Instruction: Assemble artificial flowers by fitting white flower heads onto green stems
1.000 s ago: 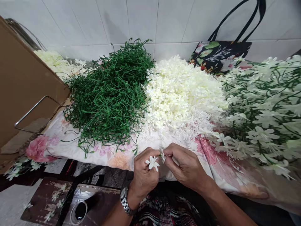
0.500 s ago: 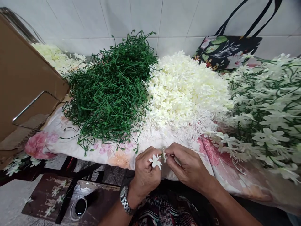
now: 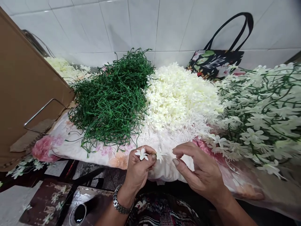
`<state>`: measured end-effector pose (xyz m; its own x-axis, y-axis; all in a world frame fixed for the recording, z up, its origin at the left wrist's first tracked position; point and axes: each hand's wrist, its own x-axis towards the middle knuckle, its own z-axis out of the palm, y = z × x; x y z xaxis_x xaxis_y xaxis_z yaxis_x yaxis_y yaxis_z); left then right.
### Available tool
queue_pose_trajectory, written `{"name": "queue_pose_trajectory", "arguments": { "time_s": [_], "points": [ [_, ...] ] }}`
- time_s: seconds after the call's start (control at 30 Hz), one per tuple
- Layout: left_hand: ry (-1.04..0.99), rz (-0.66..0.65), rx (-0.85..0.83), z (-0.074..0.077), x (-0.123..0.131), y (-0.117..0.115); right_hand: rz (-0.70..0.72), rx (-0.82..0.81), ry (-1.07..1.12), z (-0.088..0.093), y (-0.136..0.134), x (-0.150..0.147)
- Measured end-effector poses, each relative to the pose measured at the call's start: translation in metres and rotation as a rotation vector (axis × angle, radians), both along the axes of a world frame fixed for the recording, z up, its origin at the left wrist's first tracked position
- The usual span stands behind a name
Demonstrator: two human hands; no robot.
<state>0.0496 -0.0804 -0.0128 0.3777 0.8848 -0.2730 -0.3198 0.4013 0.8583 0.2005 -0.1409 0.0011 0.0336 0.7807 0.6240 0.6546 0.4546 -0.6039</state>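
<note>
Between its thumb and fingers, my left hand pinches an artificial flower stem. One white blossom shows over the fist and another white blossom sticks out past the thumb tip. My right hand is apart from it, thumb and fingers parted, with nothing between them. Behind the hands lie a tangled heap of green plastic stems and a mound of loose cream-white petals. Thin white stamens are spread at the mound's near edge.
Stemmed white flowers are piled at the right. A dark floral bag leans against the tiled wall. A cardboard box stands on the left. Below it, a cup of dark liquid rests on a brown stool.
My right hand has let go of the blossom beside my left thumb, moved right and opened. My left hand keeps its hold and has shifted slightly left. The camera view has tilted up.
</note>
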Motion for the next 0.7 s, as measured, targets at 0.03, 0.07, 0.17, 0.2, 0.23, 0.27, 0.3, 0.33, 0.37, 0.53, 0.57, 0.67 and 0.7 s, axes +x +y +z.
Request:
{"name": "queue_pose_trajectory", "arguments": {
  "time_s": [0.03, 0.07, 0.17, 0.2, 0.23, 0.27, 0.3, 0.33, 0.37, 0.53, 0.57, 0.67, 0.7],
  "points": [
    [-0.008, -0.015, -0.041, 0.003, 0.0, -0.001, 0.006, 0.014, -0.007, 0.002, 0.0, -0.001],
    [-0.01, -0.037, -0.074, 0.006, 0.0, -0.001, 0.018, 0.018, -0.015, 0.004, 0.001, -0.001],
    [0.01, -0.101, -0.126, 0.01, 0.0, -0.003, 0.074, -0.006, -0.038, 0.009, 0.002, -0.003],
    [0.015, -0.114, -0.131, 0.01, 0.0, -0.003, 0.097, -0.021, -0.044, 0.009, 0.002, -0.004],
    [0.017, -0.124, -0.132, 0.01, 0.0, -0.004, 0.12, -0.032, -0.05, 0.01, 0.002, -0.004],
    [0.017, -0.134, -0.13, 0.01, 0.0, -0.004, 0.139, -0.044, -0.058, 0.01, 0.003, -0.004],
    [0.016, -0.142, -0.126, 0.009, 0.001, -0.004, 0.155, -0.055, -0.067, 0.009, 0.003, -0.004],
    [0.015, -0.151, -0.123, 0.009, 0.001, -0.004, 0.168, -0.063, -0.076, 0.009, 0.003, -0.004],
    [0.016, -0.159, -0.12, 0.009, 0.001, -0.004, 0.178, -0.069, -0.085, 0.008, 0.004, -0.004],
    [0.045, -0.161, -0.104, 0.008, 0.002, -0.003, 0.169, -0.049, -0.125, 0.003, 0.004, -0.004],
    [0.05, -0.15, -0.094, 0.007, 0.003, -0.003, 0.158, -0.039, -0.143, 0.002, 0.005, -0.004],
    [0.072, -0.12, -0.055, 0.005, 0.004, -0.003, 0.128, -0.029, -0.194, -0.002, 0.007, -0.004],
    [0.082, -0.113, -0.043, 0.003, 0.004, -0.003, 0.121, -0.027, -0.199, -0.004, 0.008, -0.004]
  ]
}}
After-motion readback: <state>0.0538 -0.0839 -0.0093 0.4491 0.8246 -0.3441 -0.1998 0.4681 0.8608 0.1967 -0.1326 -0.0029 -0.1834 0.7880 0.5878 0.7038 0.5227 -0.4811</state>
